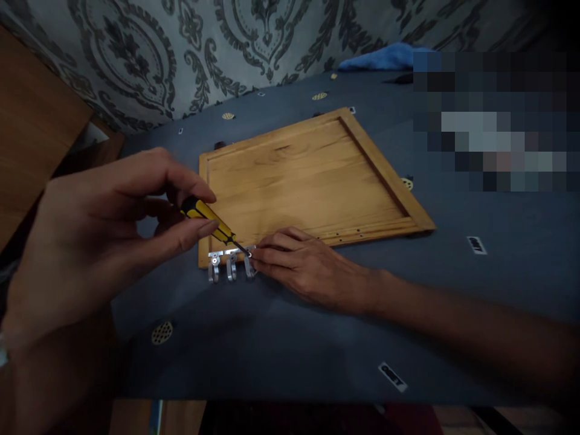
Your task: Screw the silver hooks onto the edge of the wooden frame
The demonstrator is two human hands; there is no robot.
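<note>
A wooden framed board (312, 175) lies flat on a dark blue cloth. A small metal rack with three hooks (231, 263) sits against the board's near left edge. My left hand (104, 235) is closed on a yellow and black screwdriver (212, 225), whose tip points down at the right end of the hook rack. My right hand (303, 263) rests on the cloth, fingers pinched at that same end of the rack, by the screwdriver tip. What the fingertips pinch is too small to see.
The dark blue cloth (281, 344) carries small printed labels and round gold marks. A patterned grey wall covering (181, 54) rises behind. A brown wooden panel (31, 127) stands at the left. A blue fabric bundle (385, 57) lies at the back.
</note>
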